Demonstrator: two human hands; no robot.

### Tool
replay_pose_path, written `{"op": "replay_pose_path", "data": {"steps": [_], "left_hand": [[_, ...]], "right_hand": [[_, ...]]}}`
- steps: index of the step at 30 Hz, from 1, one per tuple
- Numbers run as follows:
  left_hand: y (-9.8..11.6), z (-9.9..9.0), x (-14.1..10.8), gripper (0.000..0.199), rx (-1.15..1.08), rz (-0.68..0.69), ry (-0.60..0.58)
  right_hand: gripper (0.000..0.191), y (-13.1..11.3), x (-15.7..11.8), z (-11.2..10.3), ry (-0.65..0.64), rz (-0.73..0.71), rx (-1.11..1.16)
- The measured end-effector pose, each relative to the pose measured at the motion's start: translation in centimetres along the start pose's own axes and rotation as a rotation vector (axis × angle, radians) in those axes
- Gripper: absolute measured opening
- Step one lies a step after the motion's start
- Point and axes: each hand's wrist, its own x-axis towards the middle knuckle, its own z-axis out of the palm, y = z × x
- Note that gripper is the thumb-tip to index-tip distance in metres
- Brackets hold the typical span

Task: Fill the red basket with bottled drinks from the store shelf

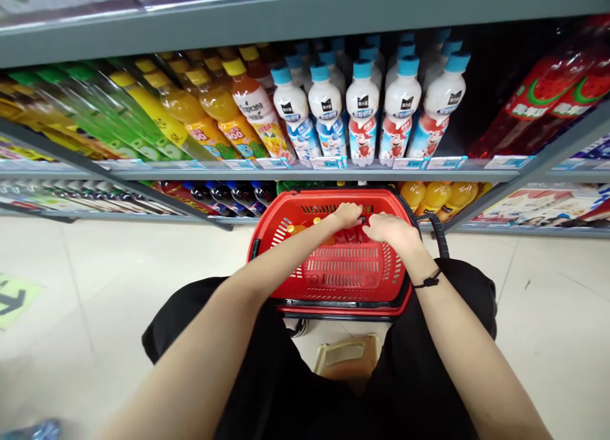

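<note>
A red shopping basket stands on the floor between my knees, against the shelf. Both hands reach into its far side. My left hand is closed, fingers curled down near a small dark cap. Just right of that cap, my right hand is also closed, with its fingertips hidden below it. Under the hands lie red bottles, partly covered by my wrists. Orange drink bottles with yellow caps rest at the basket's left. What exactly each hand grips cannot be made out.
White bottles with blue caps line the shelf above the basket, beside orange juice bottles and green bottles. Large red bottles stand at the right. The shelf edge runs close over the basket. A beige stool is beneath me.
</note>
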Motion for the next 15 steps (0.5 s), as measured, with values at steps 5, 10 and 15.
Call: {"op": "replay_pose_path", "data": {"steps": [5, 10, 15], "left_hand": [[-6.2, -4.3, -6.5, 0.031, 0.100, 0.022, 0.120], [-14.9, -7.1, -14.6, 0.047, 0.171, -0.231, 0.455], [-22.8, -3.7, -18.4, 0.047, 0.060, -0.402, 0.481]], "right_hand": [[0.040, -0.1, 0.5, 0.9, -0.022, 0.014, -0.022], [0.033, -0.9, -0.5, 0.2, 0.002, 0.075, -0.085], [0.031, -0.4, -1.7, 0.6, 0.117, 0.041, -0.093]]}}
